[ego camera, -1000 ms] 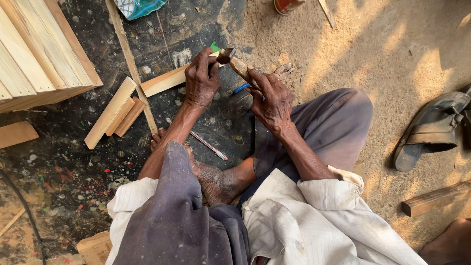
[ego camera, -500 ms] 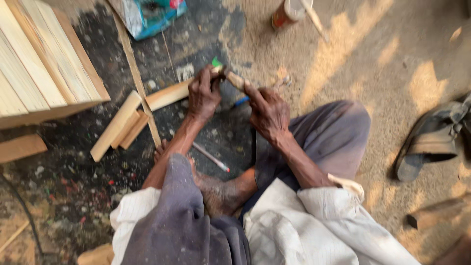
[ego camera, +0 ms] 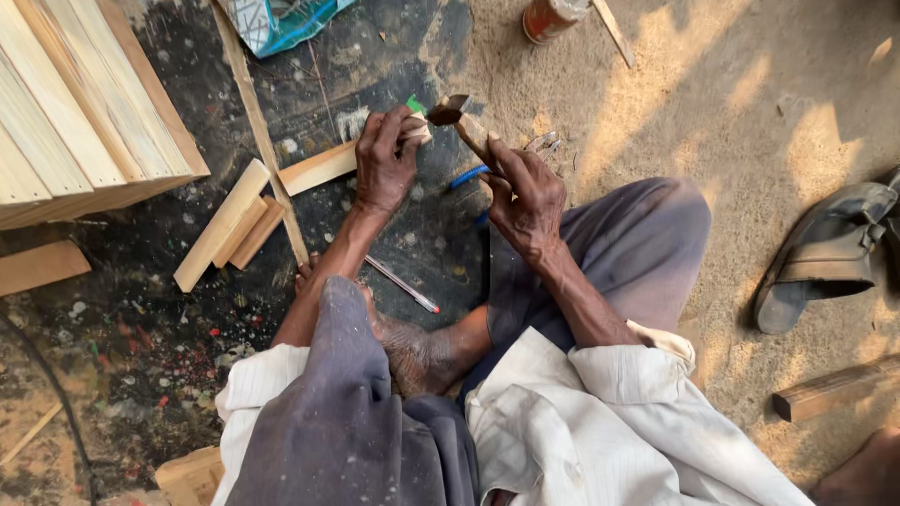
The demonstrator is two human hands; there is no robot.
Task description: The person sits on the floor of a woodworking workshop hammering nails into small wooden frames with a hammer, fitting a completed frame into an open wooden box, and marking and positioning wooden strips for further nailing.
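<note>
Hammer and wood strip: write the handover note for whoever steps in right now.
Left hand: grips the end of the wood strip, holding it on the dark ground.
Right hand: holds the hammer by its handle, head at the strip's held end.
Nearby: short wood pieces to the left, a pen by the foot, stacked planks far left.
Done: cannot tell whether a nail is in.
Left: hammering at that end appears unfinished.

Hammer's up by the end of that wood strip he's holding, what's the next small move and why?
Probably a short tap down: the right hand holds the hammer with its head right at the strip's end, which the left hand grips steady. What it strikes is hidden.
</note>
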